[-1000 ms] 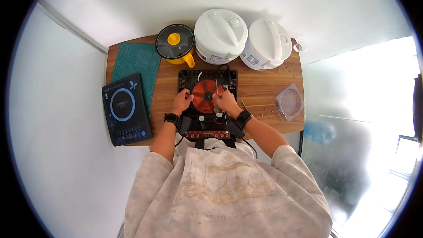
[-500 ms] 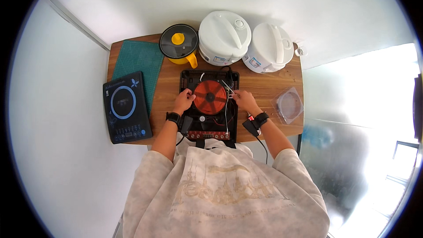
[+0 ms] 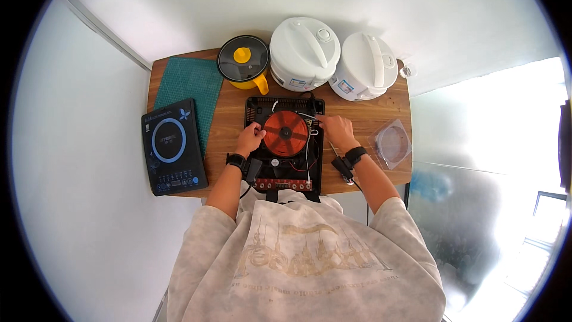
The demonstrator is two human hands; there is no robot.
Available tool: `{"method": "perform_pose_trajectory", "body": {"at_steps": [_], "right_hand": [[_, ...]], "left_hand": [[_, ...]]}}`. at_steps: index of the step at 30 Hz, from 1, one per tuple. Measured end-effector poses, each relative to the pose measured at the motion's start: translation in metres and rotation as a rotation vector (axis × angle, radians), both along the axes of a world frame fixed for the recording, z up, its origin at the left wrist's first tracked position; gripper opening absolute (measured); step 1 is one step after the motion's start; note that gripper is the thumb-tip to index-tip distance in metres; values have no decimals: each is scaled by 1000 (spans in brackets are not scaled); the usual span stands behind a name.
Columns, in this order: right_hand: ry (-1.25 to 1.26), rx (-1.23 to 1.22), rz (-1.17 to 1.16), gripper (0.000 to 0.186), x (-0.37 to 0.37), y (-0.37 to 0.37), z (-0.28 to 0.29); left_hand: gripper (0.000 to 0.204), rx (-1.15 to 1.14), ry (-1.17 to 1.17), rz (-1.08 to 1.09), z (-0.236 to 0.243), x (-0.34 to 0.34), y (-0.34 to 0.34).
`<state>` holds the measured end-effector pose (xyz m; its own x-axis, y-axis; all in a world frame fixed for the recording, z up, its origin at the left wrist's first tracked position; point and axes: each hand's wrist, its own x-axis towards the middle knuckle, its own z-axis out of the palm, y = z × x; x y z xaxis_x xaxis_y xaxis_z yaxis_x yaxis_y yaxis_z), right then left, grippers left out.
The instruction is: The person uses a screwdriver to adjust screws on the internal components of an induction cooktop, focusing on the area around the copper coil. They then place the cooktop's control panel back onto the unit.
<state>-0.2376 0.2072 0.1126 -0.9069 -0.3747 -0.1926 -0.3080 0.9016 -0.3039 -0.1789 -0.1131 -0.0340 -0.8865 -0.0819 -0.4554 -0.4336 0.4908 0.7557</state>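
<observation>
An opened induction cooker base [image 3: 249, 170] lies before me, its round copper-red coil [image 3: 286, 134] exposed, with dark spokes across it. My left hand [image 3: 250, 138] has its fingers pinched at the coil's left rim. At the upper right of the coil, my right hand [image 3: 337, 132] is closed on the end of a thin pale strand [image 3: 307, 116]; whether this is a wire or a slim tool I cannot tell. A thin rod [image 3: 333, 148] shows below that palm, its other end hidden. White wires and a red control strip [image 3: 280, 184] are inside the base.
The black glass cooker top [image 3: 173, 148] lies at left, partly over a green cutting mat [image 3: 189, 80]. Behind stand a yellow pot with a dark lid [image 3: 243, 59] and two white rice cookers [image 3: 305, 53]. A clear plastic container [image 3: 392, 144] sits at right. Dark devices with cables hang by both wrists.
My right hand has shifted slightly up and right and turned, drawing the pale strand to a flatter angle. My left hand stays at the coil's left rim.
</observation>
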Motion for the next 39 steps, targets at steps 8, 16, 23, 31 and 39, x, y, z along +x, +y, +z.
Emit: {"method": "perform_pose_trajectory", "body": {"at_steps": [8, 16, 23, 31, 39], "right_hand": [[71, 21, 53, 30, -5, 2, -11], [150, 61, 137, 32, -12, -2, -9], [203, 159, 178, 28, -15, -6, -10], [197, 310, 285, 18, -40, -24, 8], [23, 303, 332, 15, -57, -48, 23]], "left_hand": [[29, -13, -3, -13, 8, -1, 1], [27, -29, 25, -19, 9, 0, 1], [27, -15, 27, -28, 10, 0, 1], [28, -17, 47, -17, 3, 0, 0], [28, -31, 57, -32, 7, -1, 2]]}}
